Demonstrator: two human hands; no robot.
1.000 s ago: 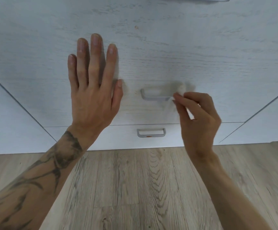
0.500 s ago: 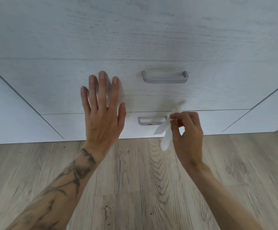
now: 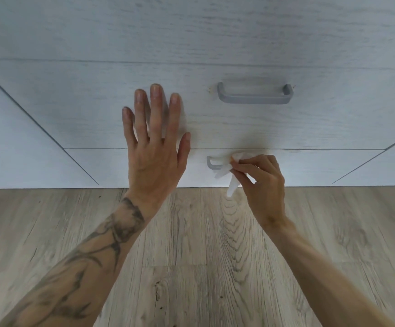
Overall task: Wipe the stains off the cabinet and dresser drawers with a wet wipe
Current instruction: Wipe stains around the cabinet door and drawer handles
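1. White wet wipe (image 3: pixel 233 172) sits bunched in the right grip (image 3: pixel 260 180). Thumb and fingertips pinch it against the right part of the lower handle (image 3: pixel 212 162) on the bottom drawer (image 3: pixel 310 166). A loose tail hangs toward the floor (image 3: pixel 191 244).
2. Left grip (image 3: pixel 155 156) holds nothing. Its fingers are straight and spread, and the palm looks flat on the drawer fronts, across the seam below the middle drawer (image 3: pixel 85 109).
3. Risk: the pinch is small and so is the contact patch. A hard rub could slide the wipe off the handle or pull it out of the fingers.
4. Risk: the hanging tail could snag behind the handle, or brush the floor, pick up grit and smear it back on.
5. Risk: the wipe's tip shows a faint orange tint. Rubbing with that face probably spreads the stain, so a refold looks due.
6. Risk: an outward rub could drag the drawer open. The left palm seems to brace against that; if it lifts, expect sliding.
7. Small specks flank the upper handle (image 3: pixel 254 97) and are easy to miss.
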